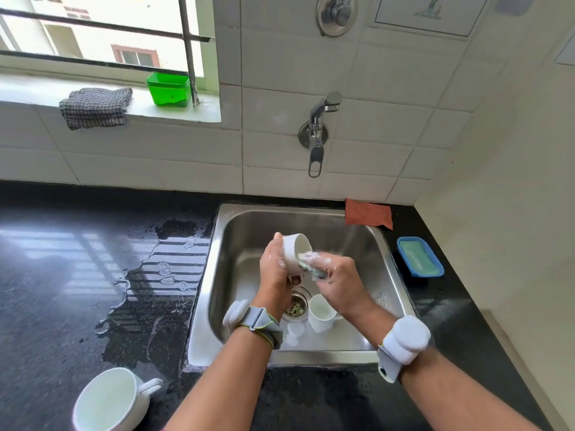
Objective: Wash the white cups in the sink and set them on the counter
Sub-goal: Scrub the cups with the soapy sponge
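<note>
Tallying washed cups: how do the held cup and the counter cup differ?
The held cup is tipped sideways above the sink, gripped by the left hand; the counter cup rests untouched. The held cup meets a sudsy sponge in the right hand; the counter cup shows no suds. Both are white.

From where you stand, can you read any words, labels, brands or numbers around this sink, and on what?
None: no text can be read in this view.
Decorated wall tile: a blurred drawing, any lettering too small to tell.
Blue tub, green container, white cup in the left hand, sponge in the right hand: no print shows.
</note>
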Action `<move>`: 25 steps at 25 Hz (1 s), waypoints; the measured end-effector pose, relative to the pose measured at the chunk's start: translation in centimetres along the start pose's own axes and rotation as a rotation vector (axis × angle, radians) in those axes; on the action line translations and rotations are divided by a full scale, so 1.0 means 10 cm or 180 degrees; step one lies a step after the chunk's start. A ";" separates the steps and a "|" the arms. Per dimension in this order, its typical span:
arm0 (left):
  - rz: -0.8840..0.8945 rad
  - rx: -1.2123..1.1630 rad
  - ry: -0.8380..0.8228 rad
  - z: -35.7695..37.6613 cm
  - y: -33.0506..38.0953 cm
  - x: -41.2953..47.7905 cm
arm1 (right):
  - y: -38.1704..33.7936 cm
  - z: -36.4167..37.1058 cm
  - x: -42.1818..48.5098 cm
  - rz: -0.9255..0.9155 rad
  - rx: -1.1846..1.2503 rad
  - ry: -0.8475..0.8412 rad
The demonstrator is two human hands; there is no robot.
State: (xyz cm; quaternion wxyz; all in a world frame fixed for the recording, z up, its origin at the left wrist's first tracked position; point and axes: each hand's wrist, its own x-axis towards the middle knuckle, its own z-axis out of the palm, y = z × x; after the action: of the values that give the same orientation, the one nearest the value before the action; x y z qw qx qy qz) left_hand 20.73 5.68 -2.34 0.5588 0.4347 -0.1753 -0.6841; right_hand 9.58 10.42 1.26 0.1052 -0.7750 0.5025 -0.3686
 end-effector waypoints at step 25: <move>-0.0493 -0.0183 -0.0257 0.09 -0.04 -0.11 | -0.20 -0.02 0.24 -0.0576 -0.1207 -0.0330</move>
State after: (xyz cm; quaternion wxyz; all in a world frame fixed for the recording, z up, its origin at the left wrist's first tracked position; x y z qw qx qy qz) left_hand 19.78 6.60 -1.62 0.5090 0.4028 -0.1438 -0.7470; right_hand 11.35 9.32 3.59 -0.0503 -0.8407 0.4851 -0.2351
